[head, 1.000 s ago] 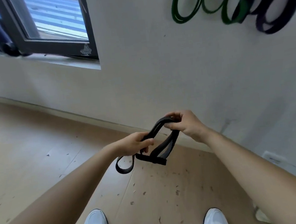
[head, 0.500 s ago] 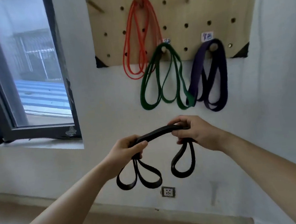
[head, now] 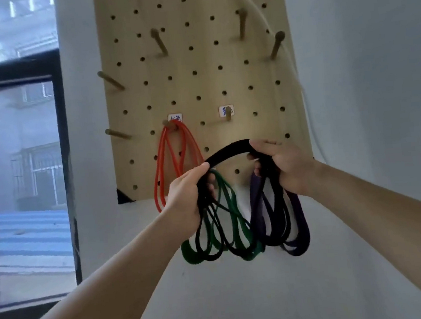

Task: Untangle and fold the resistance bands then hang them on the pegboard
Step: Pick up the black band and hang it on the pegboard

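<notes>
A folded black resistance band (head: 229,151) arches between my two hands in front of the wooden pegboard (head: 194,58). My left hand (head: 186,195) grips its left end and my right hand (head: 285,165) grips its right end, and black loops hang below both hands. An empty labelled peg (head: 228,115) sticks out of the board just above the band. On the board hang an orange band (head: 169,168), a green band (head: 236,223) and a purple band (head: 299,228), the last two partly hidden behind the black loops.
Several bare wooden pegs, such as one (head: 159,42) high on the board, stick out above. A white cord (head: 296,74) runs down the board's right edge. A dark-framed window (head: 23,177) is at the left. White wall (head: 377,91) surrounds the board.
The view has tilted up from the floor to the pegboard. Both hands have lifted the black band up in front of the board's lower part, over the green and purple bands.
</notes>
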